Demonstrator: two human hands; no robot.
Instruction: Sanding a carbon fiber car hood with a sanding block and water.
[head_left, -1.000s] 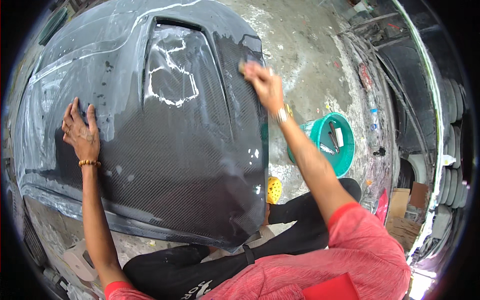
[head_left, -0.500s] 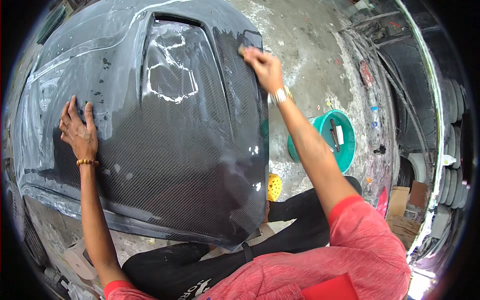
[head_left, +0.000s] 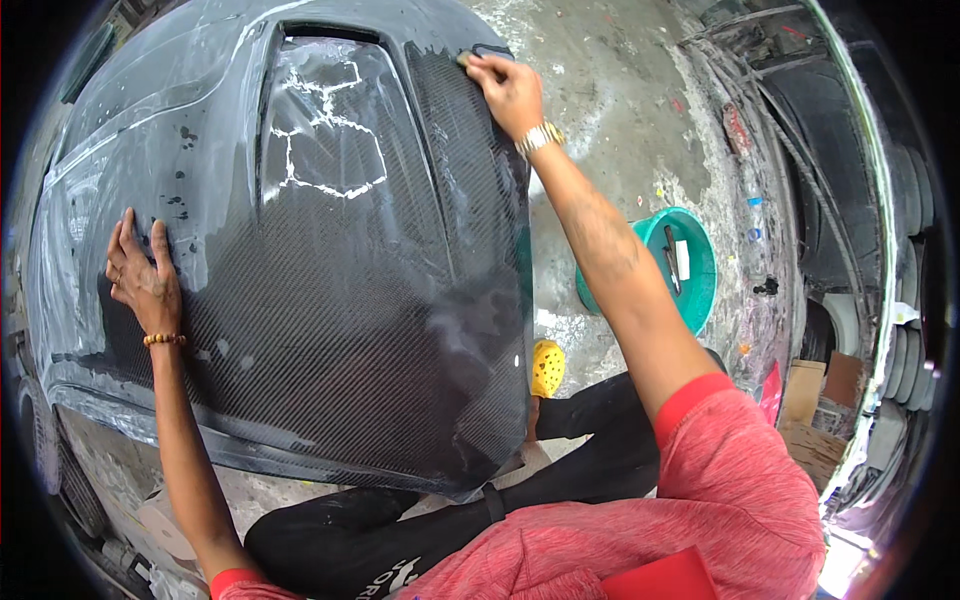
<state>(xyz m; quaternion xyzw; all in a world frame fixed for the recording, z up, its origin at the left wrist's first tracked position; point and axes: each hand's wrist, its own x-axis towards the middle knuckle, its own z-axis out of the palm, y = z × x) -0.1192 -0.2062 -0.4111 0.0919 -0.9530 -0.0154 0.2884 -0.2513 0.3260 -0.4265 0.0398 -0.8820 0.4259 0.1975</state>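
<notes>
A large car hood (head_left: pixel 330 290) of dark carbon-fibre weave lies before me, with grey milky film over its left and far parts. White residue outlines patches on the raised central panel. My left hand (head_left: pixel 146 285) rests on the left part of the hood, fingers spread, holding nothing. My right hand (head_left: pixel 512 98) reaches to the far right corner and pinches a small tan pad (head_left: pixel 465 60) against the surface. The fingers cover most of the pad, so its exact kind is hidden.
A teal bucket (head_left: pixel 704 285) on the stained concrete floor, right of the hood, contains a black-handled tool (head_left: pixel 671 262) and a white block (head_left: pixel 683 260). A yellow clog (head_left: pixel 547 368) shows beside the hood's right edge. Cardboard (head_left: pixel 802 392) and stacked grey parts line the right side.
My right hand has slid the pad farther away and slightly left along the hood's right side. The left hand stays on the hood; the whole view has shifted a little.
</notes>
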